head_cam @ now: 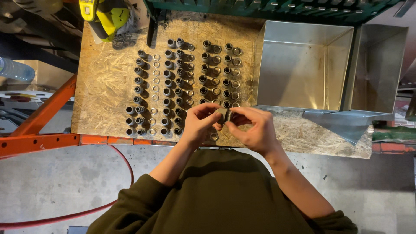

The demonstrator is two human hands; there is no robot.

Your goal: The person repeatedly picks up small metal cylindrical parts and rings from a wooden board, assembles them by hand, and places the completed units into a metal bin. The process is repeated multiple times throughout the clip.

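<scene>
My left hand (200, 123) and my right hand (253, 128) meet above the near edge of a chipboard bench top (104, 86). Together they pinch a small dark metal fitting (224, 115) between the fingertips. Whether a nut is on it I cannot tell. Just beyond my hands stand several rows of dark cylindrical fittings (168, 65) with bright nuts and rings (156, 78) laid beside them. One loose ring (214, 137) lies under my hands at the board's edge.
Two open sheet-metal bins (299, 65) (381, 65) stand on the right of the board. A yellow-green power tool (106, 15) rests at the far left corner. An orange steel frame (39, 141) carries the board, and a red hose (65, 212) curves over the concrete floor.
</scene>
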